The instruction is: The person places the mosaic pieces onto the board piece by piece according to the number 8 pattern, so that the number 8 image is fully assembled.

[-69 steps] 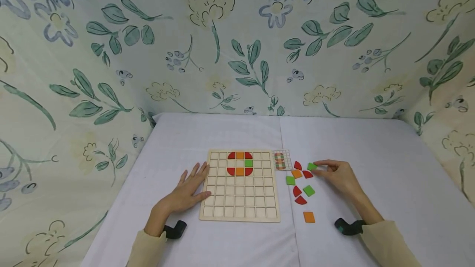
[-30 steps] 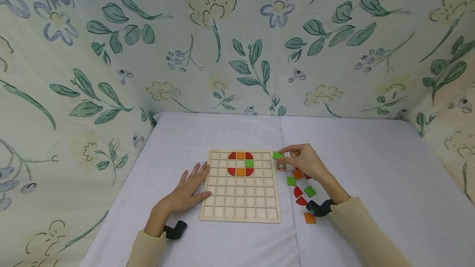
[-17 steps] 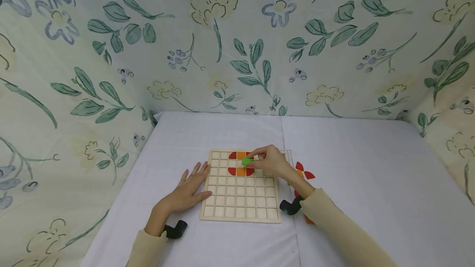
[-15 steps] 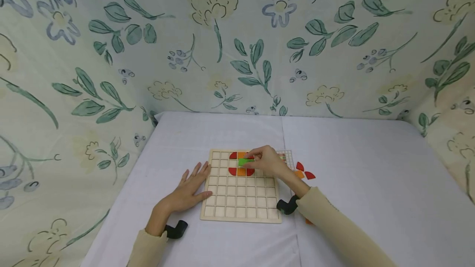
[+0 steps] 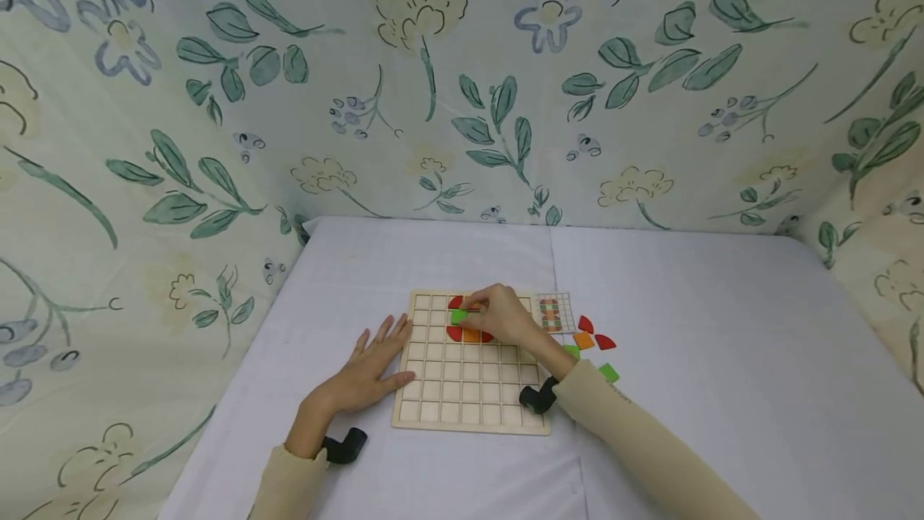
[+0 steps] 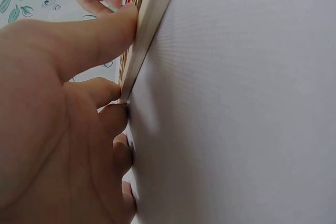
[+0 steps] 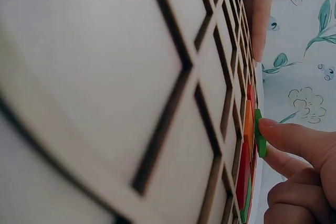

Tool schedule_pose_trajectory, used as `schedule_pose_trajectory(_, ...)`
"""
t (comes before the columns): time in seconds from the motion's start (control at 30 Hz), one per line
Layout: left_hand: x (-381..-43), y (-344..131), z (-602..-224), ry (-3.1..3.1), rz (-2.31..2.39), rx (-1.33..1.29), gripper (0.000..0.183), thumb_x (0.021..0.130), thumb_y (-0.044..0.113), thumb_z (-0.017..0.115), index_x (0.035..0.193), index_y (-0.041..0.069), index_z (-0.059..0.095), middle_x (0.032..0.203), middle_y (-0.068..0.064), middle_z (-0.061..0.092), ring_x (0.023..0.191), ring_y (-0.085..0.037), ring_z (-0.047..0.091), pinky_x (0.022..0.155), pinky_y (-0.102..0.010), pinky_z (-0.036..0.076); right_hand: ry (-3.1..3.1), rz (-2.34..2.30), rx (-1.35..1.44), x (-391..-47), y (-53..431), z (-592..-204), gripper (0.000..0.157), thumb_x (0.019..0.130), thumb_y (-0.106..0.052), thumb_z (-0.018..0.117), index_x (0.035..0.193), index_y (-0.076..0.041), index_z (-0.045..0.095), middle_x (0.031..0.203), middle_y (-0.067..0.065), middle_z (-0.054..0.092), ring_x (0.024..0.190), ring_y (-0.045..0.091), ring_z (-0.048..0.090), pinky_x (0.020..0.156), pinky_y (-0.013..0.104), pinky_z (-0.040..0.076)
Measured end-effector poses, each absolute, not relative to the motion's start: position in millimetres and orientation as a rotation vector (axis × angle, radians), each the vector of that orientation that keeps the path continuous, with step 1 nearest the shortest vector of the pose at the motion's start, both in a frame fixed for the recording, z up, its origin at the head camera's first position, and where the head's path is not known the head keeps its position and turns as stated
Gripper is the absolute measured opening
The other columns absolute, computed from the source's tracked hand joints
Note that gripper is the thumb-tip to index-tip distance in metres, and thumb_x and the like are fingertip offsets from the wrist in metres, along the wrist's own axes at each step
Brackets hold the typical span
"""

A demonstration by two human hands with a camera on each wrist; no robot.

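Note:
My right hand [image 5: 500, 316] pinches a green square tile [image 5: 458, 317] between thumb and fingers, over the far part of the wooden grid board [image 5: 471, 414]. The right wrist view shows this tile [image 7: 260, 133] tipped on edge, close above red and orange pieces [image 7: 248, 121] set in the cells. Around it in the head view are red quarter-round pieces [image 5: 454, 334] and an orange tile [image 5: 472, 335]; my right hand hides part of the group. My left hand [image 5: 364, 379] rests with spread fingers along the board's left edge, its thumb [image 6: 100, 43] touching the rim.
A small pattern card [image 5: 554, 313] lies against the board's far right side. Right of the board lie loose red quarter-rounds [image 5: 605, 341], an orange tile [image 5: 583, 340] and green tiles [image 5: 609, 373], partly covered by my right forearm. A white cloth [image 5: 686, 303] covers the table.
My right hand has carried the green tile leftward from the loose pieces, past the pattern card, to the far part of the board. My left hand stays at the board's edge.

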State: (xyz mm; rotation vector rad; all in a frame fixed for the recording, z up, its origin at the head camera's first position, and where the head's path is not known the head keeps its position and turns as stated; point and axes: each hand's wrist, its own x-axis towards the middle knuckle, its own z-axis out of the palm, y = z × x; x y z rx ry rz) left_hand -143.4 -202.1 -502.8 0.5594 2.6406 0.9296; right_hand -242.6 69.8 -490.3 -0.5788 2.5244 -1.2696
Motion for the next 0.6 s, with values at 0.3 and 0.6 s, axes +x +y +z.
schedule_pose_trajectory(0.3, -143.7, -200.8, -502.0, 2.649, 0.907, 0.546, 0.082, 0.105, 0.032, 0.060, 0.165, 0.004, 0.013, 0.175, -0.013, 0.005, 0.163, -0.039, -0.004, 0.127, -0.066, -0.009, 2.541, -1.257, -0.587, -241.0, 71.3, -490.3, 0.024, 0.087, -0.017, 0.085, 0.107, -0.005, 0.080, 0.052, -0.004, 0.041, 0.048, 0.009, 0.030, 0.053, 0.022, 0.031)
schedule_pose_trajectory(0.6, -143.8, -200.7, -502.7, 2.644, 0.912, 0.544, 0.082, 0.105, 0.032, 0.060, 0.165, 0.004, 0.013, 0.175, -0.013, 0.005, 0.163, -0.040, -0.005, 0.127, -0.067, -0.009, 2.548, -1.280, -0.597, -241.4, 70.7, -493.2, 0.021, 0.087, -0.014, 0.084, 0.105, -0.004, 0.081, 0.052, -0.001, 0.043, 0.047, 0.010, 0.030, 0.053, 0.022, 0.031)
